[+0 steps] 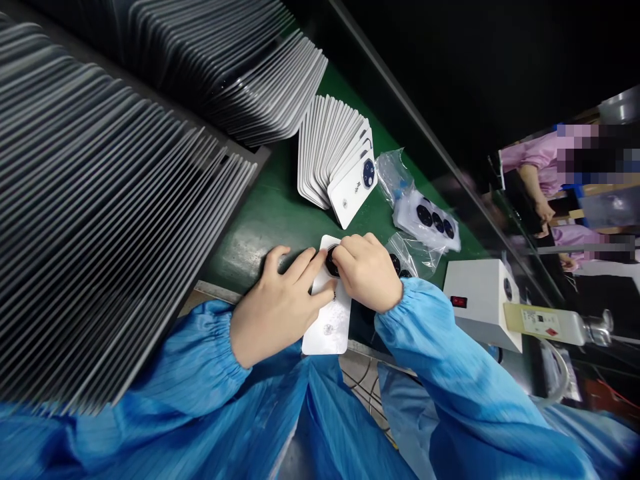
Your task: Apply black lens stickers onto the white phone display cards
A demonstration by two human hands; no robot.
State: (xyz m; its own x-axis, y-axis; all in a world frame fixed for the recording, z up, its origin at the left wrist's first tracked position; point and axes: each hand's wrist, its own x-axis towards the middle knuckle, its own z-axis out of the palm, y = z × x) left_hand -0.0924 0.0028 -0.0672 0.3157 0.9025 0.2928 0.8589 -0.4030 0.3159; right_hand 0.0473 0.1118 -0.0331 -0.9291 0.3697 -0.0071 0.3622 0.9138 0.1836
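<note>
A white phone back cover [325,337] lies at the table's near edge, with a dark round camera piece [331,261] at its far end. My left hand [277,303] is spread, its thumb and fingertips touching the cover beside that round piece. Over the same end, my right hand [369,273] is closed with its fingertips down at the dark piece; anything pinched in them is hidden. Just beyond, a fanned stack of white phone back covers [320,153] leans, the front one [353,190] showing a dark round camera area.
Racks of upright panels [115,193] fill the left. Clear plastic bags [395,173] and a pale tray of black round pieces [430,220] lie on the green tabletop [250,243]. Right of them stand a white box [475,293] and a pump bottle [545,323]. People in pink [535,157] work beyond.
</note>
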